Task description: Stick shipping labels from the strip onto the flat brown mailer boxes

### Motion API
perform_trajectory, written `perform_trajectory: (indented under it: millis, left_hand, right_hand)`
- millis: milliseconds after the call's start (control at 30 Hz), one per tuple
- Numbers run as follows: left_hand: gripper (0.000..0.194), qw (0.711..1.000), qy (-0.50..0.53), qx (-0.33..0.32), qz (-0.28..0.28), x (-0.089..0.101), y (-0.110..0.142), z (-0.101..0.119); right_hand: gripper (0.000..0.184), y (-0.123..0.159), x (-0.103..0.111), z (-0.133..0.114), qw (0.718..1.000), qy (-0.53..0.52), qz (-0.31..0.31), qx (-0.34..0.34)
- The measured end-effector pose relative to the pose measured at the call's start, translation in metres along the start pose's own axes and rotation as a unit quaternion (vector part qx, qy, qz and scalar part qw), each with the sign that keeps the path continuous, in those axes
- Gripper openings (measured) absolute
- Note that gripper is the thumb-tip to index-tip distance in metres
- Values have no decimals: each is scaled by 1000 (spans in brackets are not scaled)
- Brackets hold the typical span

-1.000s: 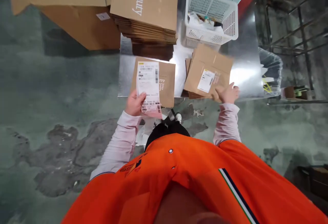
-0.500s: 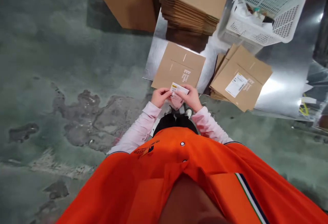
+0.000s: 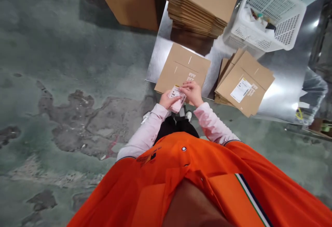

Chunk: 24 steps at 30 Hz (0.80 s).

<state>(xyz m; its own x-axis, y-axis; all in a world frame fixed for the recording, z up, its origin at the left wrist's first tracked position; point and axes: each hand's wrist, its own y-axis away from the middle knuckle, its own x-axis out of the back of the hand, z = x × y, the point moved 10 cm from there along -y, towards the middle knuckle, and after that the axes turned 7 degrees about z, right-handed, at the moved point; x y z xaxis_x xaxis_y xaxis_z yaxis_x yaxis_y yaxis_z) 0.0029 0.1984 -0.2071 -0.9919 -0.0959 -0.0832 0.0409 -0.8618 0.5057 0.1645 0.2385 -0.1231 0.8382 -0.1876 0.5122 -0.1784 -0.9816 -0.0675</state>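
A stack of printed shipping labels (image 3: pixel 176 103) is held in front of my waist, over the near edge of the table. My left hand (image 3: pixel 167 100) is closed around its left side, the thumb lying across the top label. At the upper right edge of the stack, my right hand (image 3: pixel 193 92) has its thumb and fingertips closed on the label's edge. Just beyond my hands lies a flat folded cardboard box (image 3: pixel 178 62) with white print; its near part is partly hidden by my right hand.
On the metal table (image 3: pixel 282 81), a small pile of flat boxes (image 3: pixel 255 81) to the right bears a white label. Behind stand a tall stack of flat cartons (image 3: pixel 199 16) and a white plastic basket (image 3: pixel 259 36) with odds and ends. A large cardboard box (image 3: pixel 132 5) stands at the back left.
The label stack has turned more upright and shifted into my left hand's hold. My right hand has moved from gripping its right side to the upper right edge. The view has shifted slightly.
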Motion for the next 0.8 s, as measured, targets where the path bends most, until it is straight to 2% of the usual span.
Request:
perform_trajectory:
  millis: [67,100,200,267,333,367,433,500,567,600,633,667,700,733,767,800]
  left_hand:
    - [57,995,-5,75,-65,-1,-3,-28]
    - [60,992,-11,105,-74,4,-2,-43]
    - [62,983,-25,178,-46,37,17,-86]
    - [63,974,-39,220,-33,60,41,-110]
    - [62,968,-53,243,-29,80,64,-121]
    - [62,968,-59,244,-27,88,71,-120]
    - [61,974,-64,218,-8,102,70,-101]
    - [61,985,-62,158,24,109,50,-65]
    - [62,992,-59,98,50,107,19,-24]
    - [60,994,-59,75,59,103,1,-5]
    - [58,994,-66,52,69,97,-17,13]
    - [54,993,-83,22,82,91,-34,30]
    - [48,989,-111,-14,96,84,-51,46]
    - [42,981,-152,-56,109,75,-65,62]
    - [36,968,-199,-98,117,65,-76,76]
    - [32,954,-242,-133,117,54,-85,87]
  right_hand:
    - [14,-29,-6,18,998,58,34,-10]
    - [14,-44,-8,28,994,89,51,-23]
    - [24,-79,-15,54,981,168,67,-66]
    - [48,-91,-22,59,970,226,58,-68]
    - [73,-91,-39,50,959,281,18,-14]
    - [79,-84,-52,42,952,303,-18,29]
    - [81,-54,-84,25,931,320,-113,137]
    - [79,-1,-112,9,894,286,-230,256]
    - [69,66,-122,-2,840,203,-351,360]
    - [61,91,-116,-2,825,163,-384,380]
    - [53,101,-104,3,841,143,-378,361]
    - [48,95,-87,15,885,144,-329,298]
    - [47,81,-63,34,934,160,-246,203]
    - [47,67,-34,57,967,182,-149,96]
    - [48,58,-7,77,978,200,-65,5]
    - [50,54,12,91,976,211,-10,-56]
